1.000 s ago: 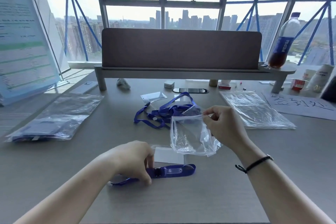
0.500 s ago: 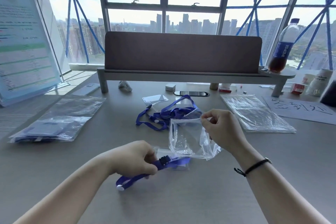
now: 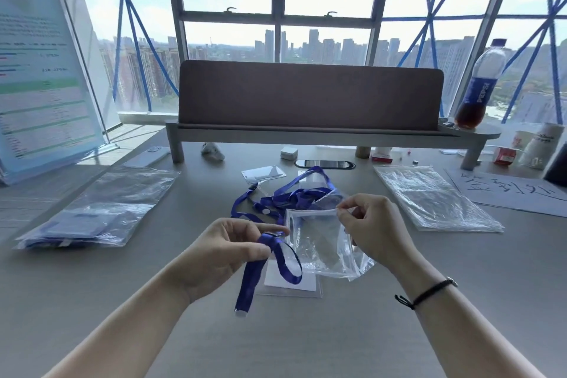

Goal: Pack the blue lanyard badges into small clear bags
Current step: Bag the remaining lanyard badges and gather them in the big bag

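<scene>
I see my left hand point(image 3: 227, 250) pinching a blue strap point(image 3: 270, 258) just left of the clear bag point(image 3: 319, 242). My right hand point(image 3: 372, 228) pinches the bag's top edge, holding it above the counter point(image 3: 306, 341). The card holder point(image 3: 291, 284) lies under the bag.

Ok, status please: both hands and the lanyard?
Left hand pinches blue lanyard, lifted. Right hand holds small clear bag by its mouth. Lanyard not yet inside. Nothing blocking.
</scene>
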A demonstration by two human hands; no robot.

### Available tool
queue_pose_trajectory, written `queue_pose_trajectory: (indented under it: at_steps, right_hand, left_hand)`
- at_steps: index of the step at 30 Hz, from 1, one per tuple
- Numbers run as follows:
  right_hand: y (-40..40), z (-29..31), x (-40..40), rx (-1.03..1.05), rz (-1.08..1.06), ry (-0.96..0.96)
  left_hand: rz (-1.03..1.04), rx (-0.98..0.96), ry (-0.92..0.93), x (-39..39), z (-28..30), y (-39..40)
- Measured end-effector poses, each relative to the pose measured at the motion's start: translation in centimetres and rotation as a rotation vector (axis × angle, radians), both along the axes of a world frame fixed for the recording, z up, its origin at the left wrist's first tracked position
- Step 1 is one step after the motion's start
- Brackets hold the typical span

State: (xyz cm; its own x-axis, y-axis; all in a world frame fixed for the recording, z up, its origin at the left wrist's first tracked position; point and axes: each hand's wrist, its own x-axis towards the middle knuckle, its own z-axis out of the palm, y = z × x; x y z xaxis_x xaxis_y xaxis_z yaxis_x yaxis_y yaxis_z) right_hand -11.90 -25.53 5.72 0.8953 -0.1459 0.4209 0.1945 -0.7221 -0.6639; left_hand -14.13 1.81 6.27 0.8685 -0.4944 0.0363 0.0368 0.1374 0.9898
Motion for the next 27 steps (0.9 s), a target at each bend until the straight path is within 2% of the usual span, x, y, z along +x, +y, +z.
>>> queue_pose_trajectory:
  at_steps: [3, 6, 13, 20, 27]
  right_hand:
    - [-0.2, 0.0, 0.0, 0.009, -0.002, 0.0]
    - [-0.4, 0.0, -0.2, 0.017, -0.005, -0.001]
    - [-0.4, 0.4, -0.4, 0.016, 0.001, -0.005]
    - [0.4, 0.5, -0.4, 0.012, 0.023, -0.003]
    - [0.3, 0.3, -0.6, 0.028, 0.018, 0.011]
  left_hand:
    - [0.006, -0.193, 0.089, 0.2, -0.5, -0.5]
    - [0.023, -0.279, 0.16, 0.2, -0.6, -0.9]
    - [0.23, -0.197, 0.236, -0.2, 0.2, -3.2]
    - [0.247, -0.153, 0.349, 0.1, -0.3, -5.0]
    - [0.239, -0.255, 0.449, 0.2, -0.8, -5.8]
